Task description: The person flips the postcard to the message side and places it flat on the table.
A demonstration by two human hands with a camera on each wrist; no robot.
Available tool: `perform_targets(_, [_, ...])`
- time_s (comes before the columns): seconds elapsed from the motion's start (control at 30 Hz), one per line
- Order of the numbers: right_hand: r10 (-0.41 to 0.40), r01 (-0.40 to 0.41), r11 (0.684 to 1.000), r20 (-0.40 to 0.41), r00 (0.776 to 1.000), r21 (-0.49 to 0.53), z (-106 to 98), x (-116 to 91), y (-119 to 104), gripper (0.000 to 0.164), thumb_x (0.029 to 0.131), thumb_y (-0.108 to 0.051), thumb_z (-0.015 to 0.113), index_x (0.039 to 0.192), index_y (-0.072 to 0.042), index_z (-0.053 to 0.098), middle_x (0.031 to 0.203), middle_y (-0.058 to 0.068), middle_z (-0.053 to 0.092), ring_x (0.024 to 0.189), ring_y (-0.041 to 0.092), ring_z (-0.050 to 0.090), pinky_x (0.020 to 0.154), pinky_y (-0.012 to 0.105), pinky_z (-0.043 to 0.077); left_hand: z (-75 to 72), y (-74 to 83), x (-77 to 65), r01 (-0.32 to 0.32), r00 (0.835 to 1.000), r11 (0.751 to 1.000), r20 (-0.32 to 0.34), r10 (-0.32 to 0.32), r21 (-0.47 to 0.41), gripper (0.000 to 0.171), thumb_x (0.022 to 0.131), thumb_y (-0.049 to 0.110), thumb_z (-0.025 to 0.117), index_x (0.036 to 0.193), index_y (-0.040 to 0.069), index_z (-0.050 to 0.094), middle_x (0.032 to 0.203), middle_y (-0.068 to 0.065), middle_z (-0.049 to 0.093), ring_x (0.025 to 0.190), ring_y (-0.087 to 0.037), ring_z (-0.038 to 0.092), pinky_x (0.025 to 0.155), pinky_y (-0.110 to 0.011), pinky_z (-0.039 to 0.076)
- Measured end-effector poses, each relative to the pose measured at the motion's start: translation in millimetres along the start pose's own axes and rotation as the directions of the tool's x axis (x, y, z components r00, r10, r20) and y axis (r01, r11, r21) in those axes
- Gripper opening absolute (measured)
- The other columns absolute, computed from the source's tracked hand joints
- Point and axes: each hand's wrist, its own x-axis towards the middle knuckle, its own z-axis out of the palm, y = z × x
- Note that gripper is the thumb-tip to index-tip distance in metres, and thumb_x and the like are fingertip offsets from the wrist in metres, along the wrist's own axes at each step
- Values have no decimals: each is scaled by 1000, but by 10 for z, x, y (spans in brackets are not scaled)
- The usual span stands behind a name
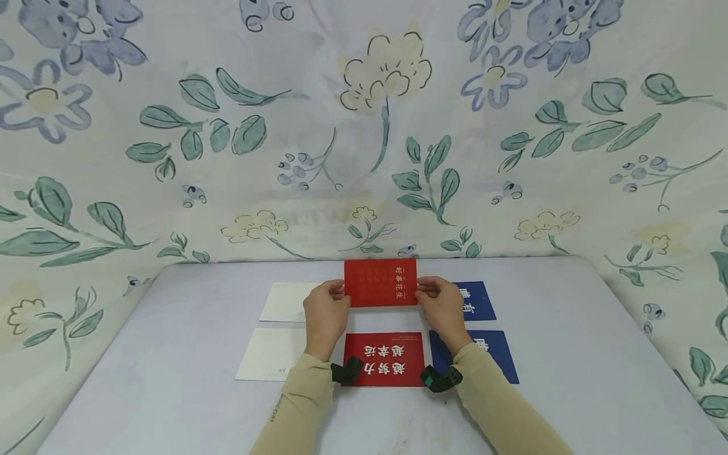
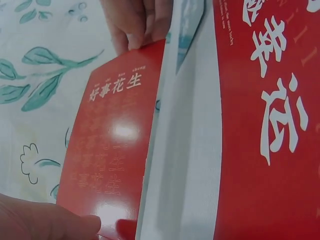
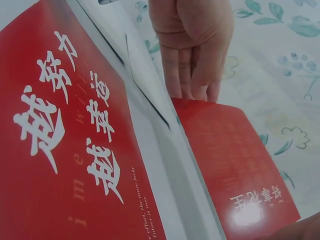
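Note:
A red card (image 1: 380,282) with white Chinese characters is held up above the far middle of the table. My left hand (image 1: 327,319) pinches its left edge, and my right hand (image 1: 443,313) pinches the right edge. The left wrist view shows the card's glossy face (image 2: 107,130) with the left thumb (image 2: 55,222) on it. In the right wrist view the same card (image 3: 235,165) stands tilted. Below the hands, a second red card (image 1: 383,359) with larger white characters lies flat between the forearms.
Two cream cards (image 1: 264,354) lie on the left, one behind the other, partly behind my left hand and forearm. Two blue cards (image 1: 500,357) lie on the right, partly covered by my right hand and forearm. A floral cloth (image 1: 364,158) hangs behind the white table (image 1: 170,379).

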Motion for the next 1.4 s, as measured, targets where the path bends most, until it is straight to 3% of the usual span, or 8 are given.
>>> perform_targets(0.43, [25,-25,1000,-24,999,4,22,-18,12,24,89,-17,59,109,-8,66,98,7,65,89,20,59,73,33,52,9,-13,-5,9,1000,1000,-10,-9,-13,25,86,7,60,110,1,65,101,-12,67,86,-24,65,71,-37,54])
perform_targets(0.57, [24,-24,1000,-38,999,9,35,-16,3,24,89,-17,59,110,-8,66,97,6,65,87,19,60,64,32,52,5,-21,-10,7,1000,1000,-13,-7,-22,25,86,9,60,110,1,65,102,-13,67,86,-24,66,72,-37,54])
perform_targets(0.8, [15,-15,1000,-45,999,14,33,-13,-14,24,89,-19,59,109,-9,66,97,6,66,85,19,60,71,32,52,-1,-31,-14,5,1000,1000,-17,-5,-29,25,87,10,60,110,1,65,102,-13,67,86,-24,66,71,-38,54])
perform_targets(1.0, [2,-1,1000,-49,999,13,33,-10,-11,23,89,-20,59,108,-10,67,96,5,66,82,18,60,67,29,51,-2,-29,-12,0,1000,1000,-26,-1,-23,25,88,11,59,110,1,65,102,-13,67,86,-25,66,72,-38,54])
perform_targets(1.1, [-15,16,1000,-65,998,16,67,28,53,23,89,-21,59,108,-11,67,95,5,66,81,19,61,62,29,50,-4,-25,-11,0,1000,1000,-31,0,-12,24,89,12,58,109,2,66,103,-13,67,87,-25,65,72,-38,54])
perform_targets(1.33, [-101,93,992,-104,989,-81,244,278,519,28,91,-37,56,110,-20,67,96,-4,66,78,10,61,61,26,49,2,-11,-7,13,999,1000,-34,-13,3,25,91,16,58,111,3,66,106,-13,66,89,-27,64,72,-38,54])
perform_targets(1.4, [-90,84,995,-102,991,-60,217,246,451,27,91,-34,57,110,-18,67,97,-1,67,79,13,62,62,27,50,5,-13,-4,12,999,1000,-38,-12,8,25,91,16,58,111,4,66,106,-13,66,90,-27,64,72,-39,54])
